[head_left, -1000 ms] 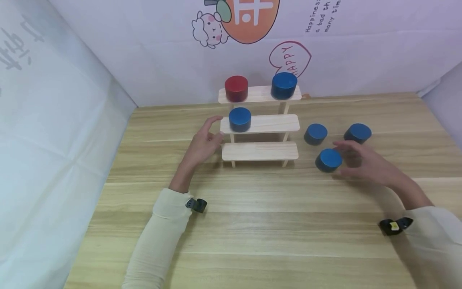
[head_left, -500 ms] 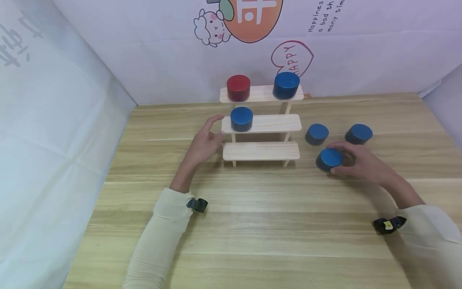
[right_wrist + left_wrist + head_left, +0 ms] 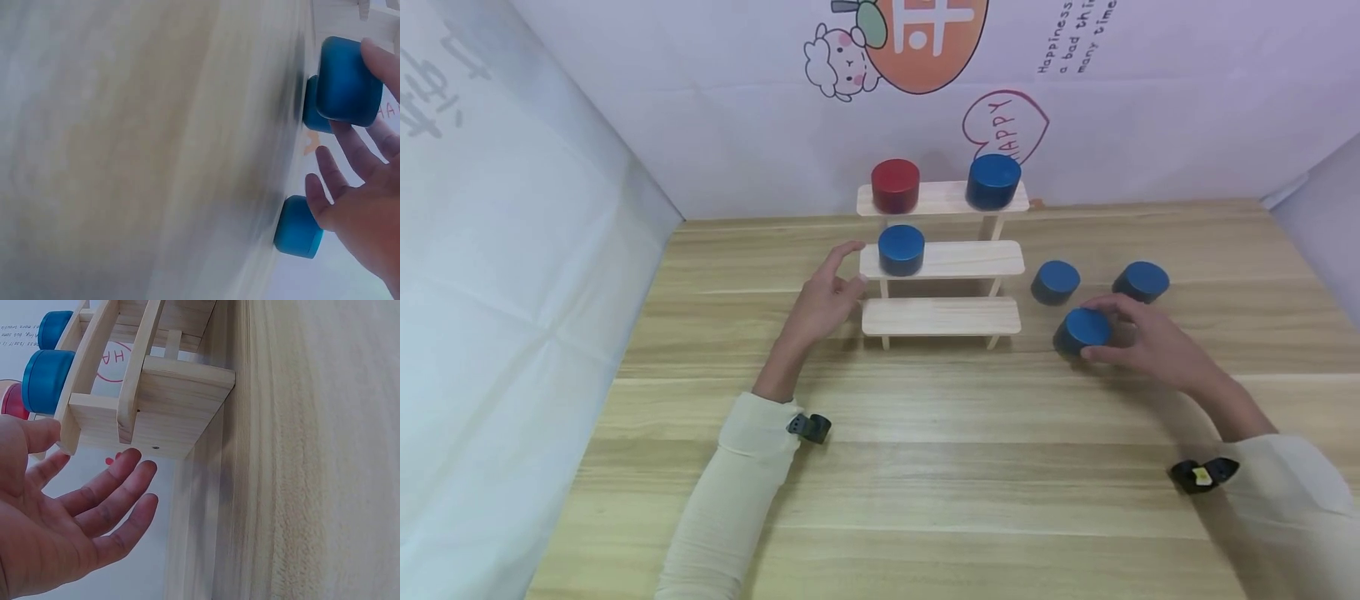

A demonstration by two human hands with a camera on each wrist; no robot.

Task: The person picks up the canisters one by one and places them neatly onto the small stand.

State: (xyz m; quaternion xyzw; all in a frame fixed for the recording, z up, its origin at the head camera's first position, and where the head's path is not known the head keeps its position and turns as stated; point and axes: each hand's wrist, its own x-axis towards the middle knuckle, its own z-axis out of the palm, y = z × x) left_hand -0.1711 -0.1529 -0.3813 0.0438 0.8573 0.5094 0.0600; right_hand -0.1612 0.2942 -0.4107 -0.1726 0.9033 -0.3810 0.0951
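Note:
A wooden three-tier display rack stands near the back wall. My left hand holds the left end of its middle shelf between thumb and index finger; the other fingers are spread free in the left wrist view. On that shelf sits a blue cylinder. The top shelf bears a red cylinder at left and another blue cylinder at right. My right hand pinches a blue cylinder between thumb and fingers, right of the rack. A narrow gap shows between this cylinder and the table in the right wrist view.
Two more blue cylinders stand on the wooden table: one blue cylinder beside the rack, the other blue cylinder just behind my right hand. A printed white cloth covers the back wall, close behind the rack.
My right hand has moved left, closed its thumb and fingers on the front blue cylinder and raised it slightly. My left hand has stayed at the rack.

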